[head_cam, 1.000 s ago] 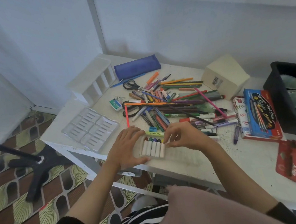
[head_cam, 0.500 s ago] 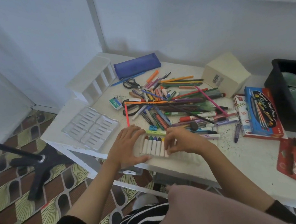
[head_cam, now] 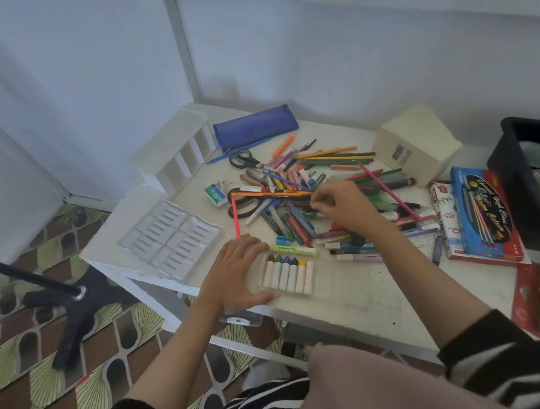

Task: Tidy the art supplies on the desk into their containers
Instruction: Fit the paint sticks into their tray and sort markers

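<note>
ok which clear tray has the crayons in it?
The near tray by the left hand: a row of crayons lies in it; the far-left tray has none.

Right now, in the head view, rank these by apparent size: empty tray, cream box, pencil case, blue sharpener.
1. The empty tray and the cream box look about equal, so they are unranked; the tray lies nearer the camera.
2. The pencil case.
3. The sharpener, by far the smallest.

The white table carries a loose heap of pens and pencils at its middle. A blue pencil case lies behind the heap, a clear tray to its left and a marker box to its right.
</note>
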A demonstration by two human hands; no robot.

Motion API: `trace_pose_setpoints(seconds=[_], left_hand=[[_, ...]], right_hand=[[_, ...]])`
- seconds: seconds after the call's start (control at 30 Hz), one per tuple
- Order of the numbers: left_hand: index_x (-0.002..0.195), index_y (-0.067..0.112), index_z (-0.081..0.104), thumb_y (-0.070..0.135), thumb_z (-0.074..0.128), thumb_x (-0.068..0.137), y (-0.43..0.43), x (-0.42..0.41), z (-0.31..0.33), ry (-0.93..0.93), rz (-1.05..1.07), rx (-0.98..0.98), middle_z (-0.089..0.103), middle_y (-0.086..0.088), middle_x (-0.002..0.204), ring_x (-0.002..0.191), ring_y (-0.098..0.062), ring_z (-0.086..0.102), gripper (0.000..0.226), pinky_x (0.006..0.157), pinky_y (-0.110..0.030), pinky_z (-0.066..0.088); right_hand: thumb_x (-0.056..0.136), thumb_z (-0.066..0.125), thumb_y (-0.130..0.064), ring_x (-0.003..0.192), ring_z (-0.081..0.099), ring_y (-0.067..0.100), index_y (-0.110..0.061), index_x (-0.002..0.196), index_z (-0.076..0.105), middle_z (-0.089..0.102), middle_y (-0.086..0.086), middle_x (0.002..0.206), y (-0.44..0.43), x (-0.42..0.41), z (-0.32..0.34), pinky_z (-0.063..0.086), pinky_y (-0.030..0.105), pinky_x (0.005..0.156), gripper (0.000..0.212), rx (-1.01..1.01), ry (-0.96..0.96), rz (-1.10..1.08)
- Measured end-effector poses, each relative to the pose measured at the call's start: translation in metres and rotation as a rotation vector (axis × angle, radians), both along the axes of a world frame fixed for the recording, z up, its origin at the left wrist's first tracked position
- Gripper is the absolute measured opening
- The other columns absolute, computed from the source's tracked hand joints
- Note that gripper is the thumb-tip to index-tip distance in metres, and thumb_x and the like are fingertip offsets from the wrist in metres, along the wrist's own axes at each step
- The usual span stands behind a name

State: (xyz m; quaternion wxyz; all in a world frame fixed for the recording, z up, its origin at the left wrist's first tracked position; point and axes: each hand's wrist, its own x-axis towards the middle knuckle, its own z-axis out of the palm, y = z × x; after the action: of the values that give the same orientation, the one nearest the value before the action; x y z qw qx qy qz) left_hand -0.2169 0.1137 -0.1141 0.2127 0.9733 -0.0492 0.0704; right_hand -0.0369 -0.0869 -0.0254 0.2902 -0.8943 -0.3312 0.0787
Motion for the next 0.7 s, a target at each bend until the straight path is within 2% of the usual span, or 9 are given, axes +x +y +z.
trace_pose_setpoints(seconds=[0.1,0.23,0.37,0.43,0.57,0.7], left_hand=[[0.135,0.025,0.041,0.080,0.049,0.069,0.001,0.000,0.000,-0.003,0.000,-0.003,0.039,-0.001,0.139,0.134,-0.018,0.027,0.087,0.112,-0.038,0.021],[0.134,0.026,0.041,0.079,0.052,0.069,0.001,0.000,0.000,-0.012,-0.005,-0.008,0.039,0.000,0.138,0.133,-0.018,0.029,0.085,0.112,-0.039,0.023],[0.134,0.028,0.039,0.081,0.049,0.069,0.000,0.000,0.000,-0.011,-0.006,-0.009,0.039,-0.001,0.138,0.133,-0.018,0.029,0.084,0.112,-0.038,0.023],[0.134,0.028,0.039,0.081,0.048,0.070,0.000,0.000,0.001,-0.013,-0.008,-0.012,0.040,-0.001,0.138,0.132,-0.018,0.029,0.084,0.112,-0.038,0.022],[0.135,0.027,0.039,0.082,0.045,0.070,0.001,0.000,0.001,-0.011,-0.008,-0.012,0.039,-0.001,0.139,0.132,-0.017,0.029,0.085,0.111,-0.035,0.020],[0.134,0.028,0.038,0.081,0.046,0.070,0.001,0.000,0.001,-0.020,-0.011,-0.015,0.040,-0.001,0.139,0.132,-0.017,0.028,0.084,0.111,-0.034,0.018]], right_hand=[[0.086,0.061,-0.007,0.084,0.059,0.018,-0.017,0.094,0.069,0.055,-0.001,0.098,0.009,0.031,-0.006,0.052,0.038,0.077,0.014,-0.040,-0.072,-0.071],[0.085,0.050,0.006,0.108,0.052,0.025,-0.019,0.109,0.064,0.053,0.005,0.118,0.020,0.053,-0.013,0.051,0.039,0.076,0.037,-0.193,-0.143,-0.072],[0.081,0.047,0.014,0.123,0.042,0.026,-0.025,0.124,0.058,0.046,0.005,0.133,0.030,0.065,-0.010,0.047,0.036,0.071,0.059,-0.370,-0.182,-0.015],[0.082,0.050,0.013,0.121,0.043,0.025,-0.026,0.122,0.059,0.048,0.004,0.133,0.033,0.069,-0.009,0.048,0.037,0.074,0.057,-0.419,-0.195,0.013],[0.084,0.054,0.005,0.104,0.056,0.025,-0.026,0.096,0.067,0.056,0.004,0.123,0.036,0.075,-0.006,0.045,0.033,0.069,0.035,-0.441,-0.243,0.065],[0.084,0.052,0.002,0.095,0.058,0.025,-0.026,0.093,0.060,0.059,0.004,0.117,0.030,0.074,-0.001,0.041,0.030,0.064,0.031,-0.450,-0.260,0.143]])
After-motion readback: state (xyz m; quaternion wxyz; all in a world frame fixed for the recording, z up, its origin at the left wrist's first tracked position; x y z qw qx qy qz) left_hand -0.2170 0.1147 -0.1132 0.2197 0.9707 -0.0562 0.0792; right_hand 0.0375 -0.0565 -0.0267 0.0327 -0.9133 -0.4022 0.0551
